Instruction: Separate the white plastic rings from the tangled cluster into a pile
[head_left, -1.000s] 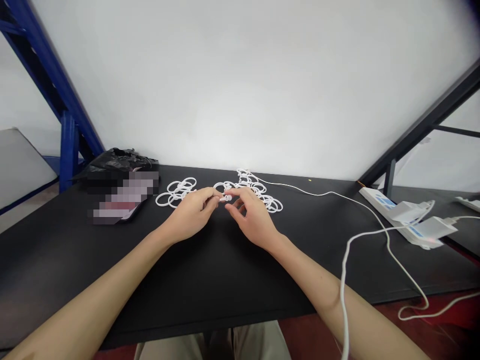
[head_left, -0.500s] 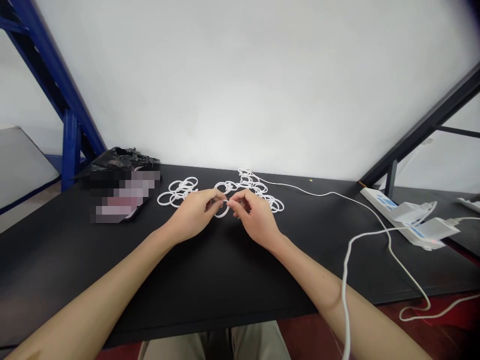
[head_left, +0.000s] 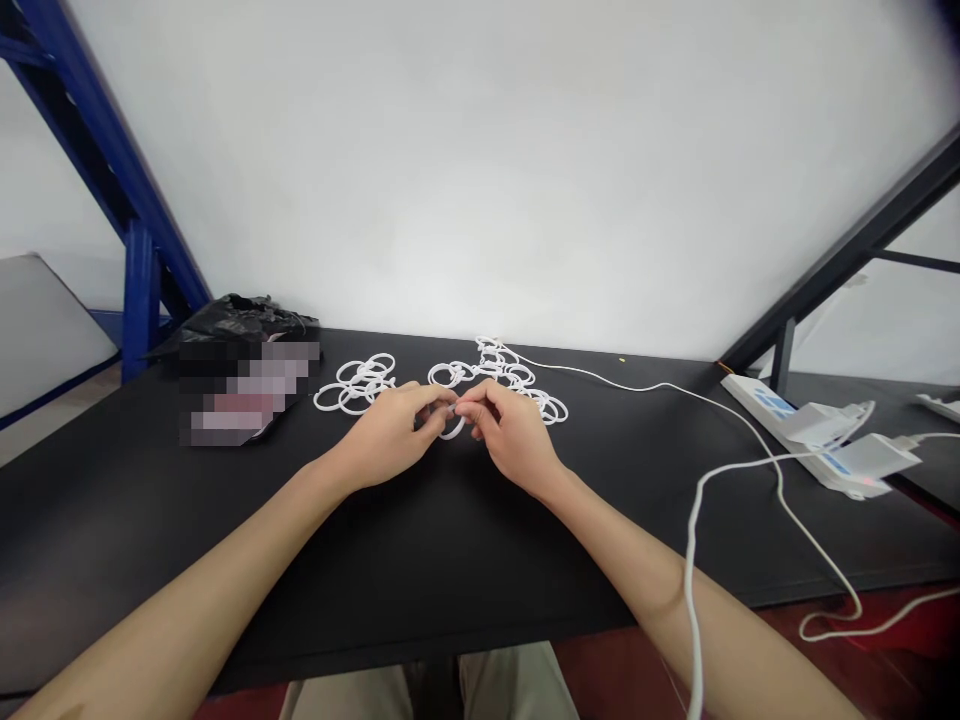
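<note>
- Centre of the frame: the left hand (head_left: 401, 430) and right hand (head_left: 517, 430) pinch one white ring (head_left: 451, 435), its loop below the fingertips.
- Steady pinches, gentle pressure should serve best here.
- White rings (head_left: 365, 375) lie left of centre; best kept clear of them!

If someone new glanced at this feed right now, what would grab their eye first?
Probably the left hand and right hand, meeting mid-frame over the black table with a white ring pinched between them. Next, the left cluster of rings beyond the left hand, then the white power strip at far right, with a pale cable looping in front.
</note>
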